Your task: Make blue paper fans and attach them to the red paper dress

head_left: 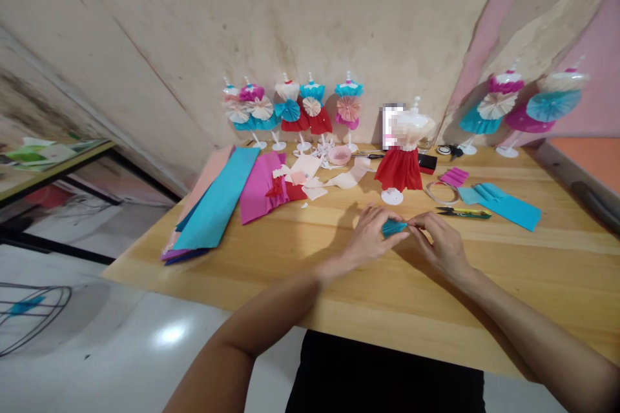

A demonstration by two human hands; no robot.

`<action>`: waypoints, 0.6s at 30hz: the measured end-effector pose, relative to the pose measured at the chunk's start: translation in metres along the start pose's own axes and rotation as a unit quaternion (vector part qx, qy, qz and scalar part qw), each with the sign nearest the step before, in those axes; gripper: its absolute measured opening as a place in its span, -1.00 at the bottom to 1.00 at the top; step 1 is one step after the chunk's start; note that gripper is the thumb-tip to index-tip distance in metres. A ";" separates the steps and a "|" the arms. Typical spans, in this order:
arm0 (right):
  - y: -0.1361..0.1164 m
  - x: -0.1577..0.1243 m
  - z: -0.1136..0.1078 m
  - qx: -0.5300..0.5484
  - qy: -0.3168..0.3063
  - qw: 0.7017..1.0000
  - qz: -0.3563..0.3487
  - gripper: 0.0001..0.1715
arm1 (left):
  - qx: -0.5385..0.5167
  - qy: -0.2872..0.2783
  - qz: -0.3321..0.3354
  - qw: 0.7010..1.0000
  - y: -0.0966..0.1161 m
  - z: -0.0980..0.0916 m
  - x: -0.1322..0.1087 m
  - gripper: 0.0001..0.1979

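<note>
Dress models (312,103) stand in a row on the wooden table (484,310), against the wall (145,45) behind. Crepe paper sheets (216,206) lie at the table's left, snips (462,213) at its right. A folded paper piece (394,227) sits between the left hand (371,239) and right hand (440,242).

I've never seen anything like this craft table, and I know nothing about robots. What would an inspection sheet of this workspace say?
surface: a light wooden table, heavily laden.
job's things: a small folded turquoise paper, pinched between both hands; a turquoise pleated sheet and green-handled snips lie to the right.
clutter: stacked crepe paper sheets, pale paper scraps, a pink dish.
grippers: bare left hand and right hand, both on the paper.
cables: nothing seen.
surroundings: paper dresses on white stands along a stained wall; a wire frame on the floor.
</note>
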State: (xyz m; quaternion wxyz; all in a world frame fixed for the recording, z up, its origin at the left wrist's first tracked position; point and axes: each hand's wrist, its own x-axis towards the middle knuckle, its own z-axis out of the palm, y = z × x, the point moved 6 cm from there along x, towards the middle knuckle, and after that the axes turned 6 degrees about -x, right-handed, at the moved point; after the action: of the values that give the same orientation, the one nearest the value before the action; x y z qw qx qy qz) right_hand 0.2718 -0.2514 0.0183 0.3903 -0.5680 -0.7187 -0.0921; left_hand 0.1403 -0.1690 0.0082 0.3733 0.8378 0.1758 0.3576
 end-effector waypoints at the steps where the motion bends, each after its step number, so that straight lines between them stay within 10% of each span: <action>1: 0.000 0.000 0.000 -0.002 -0.001 1.000 -0.001 -0.91 | 0.006 -0.002 0.005 1.000 0.000 0.000 0.000 -0.79; 18: 0.003 0.002 0.004 -0.019 -0.029 0.999 -0.006 -0.75 | 0.005 -0.003 0.004 1.000 -0.006 0.000 0.002 -0.88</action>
State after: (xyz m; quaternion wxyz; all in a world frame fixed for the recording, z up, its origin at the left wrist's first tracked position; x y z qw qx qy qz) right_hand 0.2725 -0.2466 0.0154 0.3576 -0.5737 -0.7312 -0.0910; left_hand 0.1420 -0.1643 0.0049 0.3684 0.8415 0.1727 0.3555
